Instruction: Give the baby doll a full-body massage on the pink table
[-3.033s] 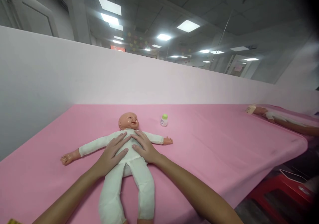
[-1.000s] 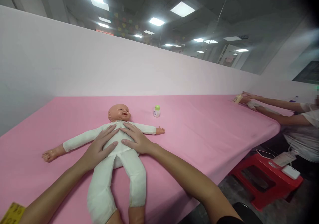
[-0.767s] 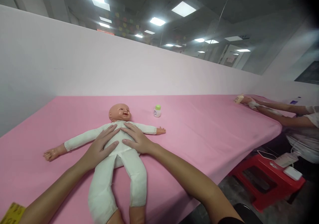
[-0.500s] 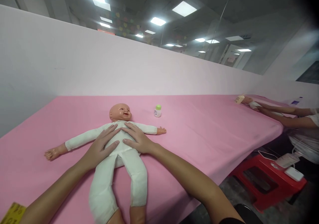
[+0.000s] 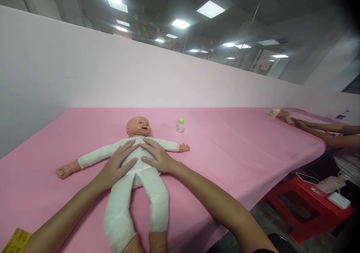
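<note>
A baby doll (image 5: 138, 127) with a plastic head and a white cloth body lies on its back, arms spread, on the pink table cover (image 5: 219, 144). Flat on the left side of its chest and belly rests my left hand (image 5: 116, 166), fingers outstretched. My right hand (image 5: 158, 156) lies flat on the other side of the torso, fingers extended toward the doll's neck. The fingertips of both hands come close together at mid-chest, and the thumbs point inward. A small bottle with a green cap (image 5: 180, 125) stands beyond the doll's arm, apart from my hands.
At the far right, another person's hands (image 5: 302, 125) touch a second doll (image 5: 282, 113) on the same cover. A red stool (image 5: 303, 208) holds a phone and a white device. A yellow tag (image 5: 17, 241) shows at bottom left. Behind the table runs a white wall (image 5: 157, 77).
The whole view has shifted slightly, so things appear a little farther right. My hands stay flat on the doll's torso. The other person's hands have moved slightly along the second doll.
</note>
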A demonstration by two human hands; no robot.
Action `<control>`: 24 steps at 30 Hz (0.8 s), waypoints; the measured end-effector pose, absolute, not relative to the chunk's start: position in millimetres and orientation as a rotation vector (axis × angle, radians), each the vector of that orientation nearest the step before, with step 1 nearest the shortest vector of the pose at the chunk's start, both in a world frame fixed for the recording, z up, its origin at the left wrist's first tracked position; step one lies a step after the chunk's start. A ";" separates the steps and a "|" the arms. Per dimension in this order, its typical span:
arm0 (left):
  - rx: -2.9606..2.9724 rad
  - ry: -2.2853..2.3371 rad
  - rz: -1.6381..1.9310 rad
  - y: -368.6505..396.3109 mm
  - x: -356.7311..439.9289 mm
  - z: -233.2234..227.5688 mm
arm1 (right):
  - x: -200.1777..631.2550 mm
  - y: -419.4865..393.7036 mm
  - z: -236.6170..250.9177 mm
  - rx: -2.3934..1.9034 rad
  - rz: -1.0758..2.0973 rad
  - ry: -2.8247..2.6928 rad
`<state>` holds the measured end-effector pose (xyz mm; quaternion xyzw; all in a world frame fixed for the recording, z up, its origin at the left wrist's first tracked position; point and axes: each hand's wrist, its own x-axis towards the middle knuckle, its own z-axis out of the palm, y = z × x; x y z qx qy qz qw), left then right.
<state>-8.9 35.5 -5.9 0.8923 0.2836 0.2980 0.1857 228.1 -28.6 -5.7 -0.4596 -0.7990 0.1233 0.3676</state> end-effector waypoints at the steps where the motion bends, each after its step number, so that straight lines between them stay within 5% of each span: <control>1: 2.522 0.799 0.843 35.6 -8.8 -6.0 | 228.0 -28.9 -5.4 -1.186 0.321 -2.053; 24: 2.508 0.828 0.828 31.3 -10.1 -5.4 | 227.0 -31.9 -2.9 -1.188 0.348 -2.053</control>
